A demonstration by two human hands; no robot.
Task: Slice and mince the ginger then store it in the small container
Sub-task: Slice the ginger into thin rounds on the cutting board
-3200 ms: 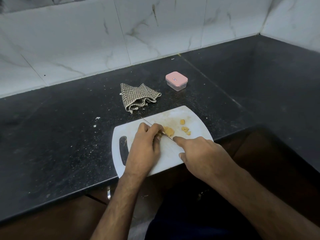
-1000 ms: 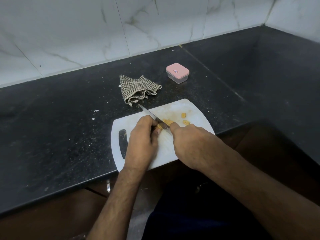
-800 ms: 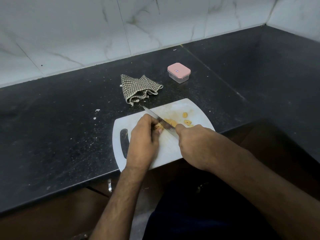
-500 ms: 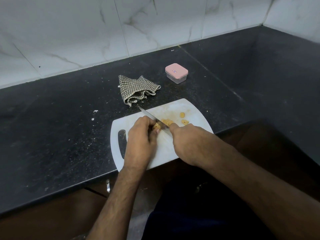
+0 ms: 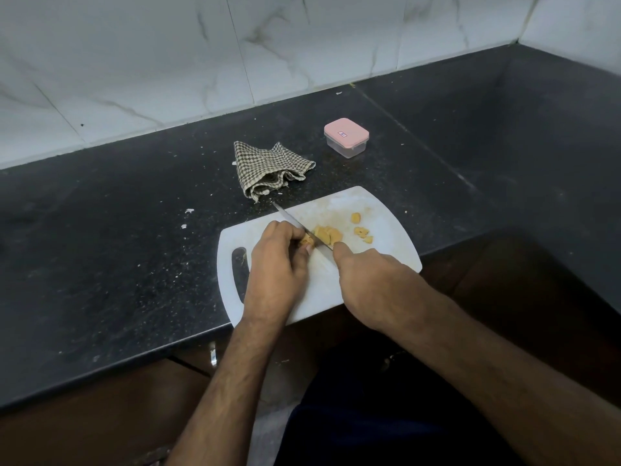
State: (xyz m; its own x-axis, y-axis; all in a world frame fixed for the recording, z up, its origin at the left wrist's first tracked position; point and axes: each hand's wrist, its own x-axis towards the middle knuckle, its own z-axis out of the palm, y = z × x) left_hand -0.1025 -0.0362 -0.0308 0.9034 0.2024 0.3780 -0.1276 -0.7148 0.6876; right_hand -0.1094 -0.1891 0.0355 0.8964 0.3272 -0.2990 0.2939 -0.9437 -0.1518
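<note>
On the cutting board (image 5: 386,230) my left hand (image 5: 277,264) pinches the ginger (image 5: 307,240) in curled fingers, while my right hand (image 5: 373,280) grips the knife (image 5: 295,223) across it. Slices (image 5: 363,232) lie beside the blade. Beyond the board stand cloth (image 5: 268,166) and lidded container (image 5: 346,137).

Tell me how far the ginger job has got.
Done: some slices lie cut on the board. In hand: the left hand holds the ginger while the right hand slices with the knife. Left: mincing, then filling the container, still lidded.
</note>
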